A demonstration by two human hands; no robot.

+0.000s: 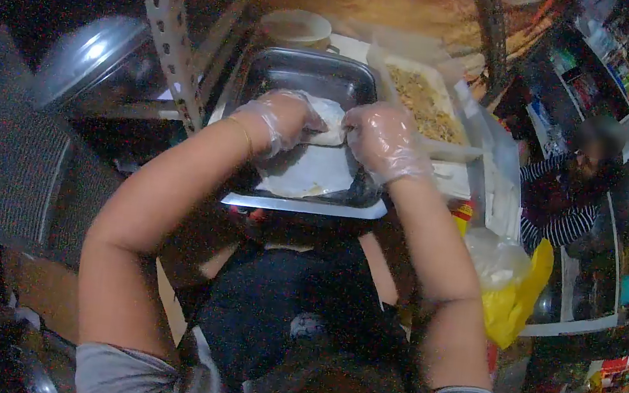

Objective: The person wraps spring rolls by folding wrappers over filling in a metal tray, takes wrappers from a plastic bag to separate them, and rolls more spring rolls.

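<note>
Evidently both hands are busy at one soft white piece (326, 125), which sits between them over the middle of a dark rectangular metal tray (305, 206). Thin see-through plastic gloves cover both hands. The left hand (283, 118) has its fingers curled in at the left end of the piece, closed on it, with the thumb side turned toward the centre. The right hand (386, 138) is bent inward too, its fingers pinched together at the right edge of the piece; their tips are partly hidden, so the exact grip cannot be made out. Below the piece, a white sheet (308, 174) lies flat in the near part of the tray, reaching toward its near rim. Just beyond the tray's far left corner stands a round pale tub (295, 34). To the right of the tray is a pale rectangular container (455, 148) with a crumbly yellow-brown filling (423, 100) spread inside. A yellow plastic bag (509, 305) hangs near the right forearm, with a see-through bag (494, 258) just above it. On the left, a perforated metal post (165, 17) rises in front of a shiny domed lid (96, 60). Farther right, well apart, is another person in striped sleeves (568, 225), near some shelves.
</note>
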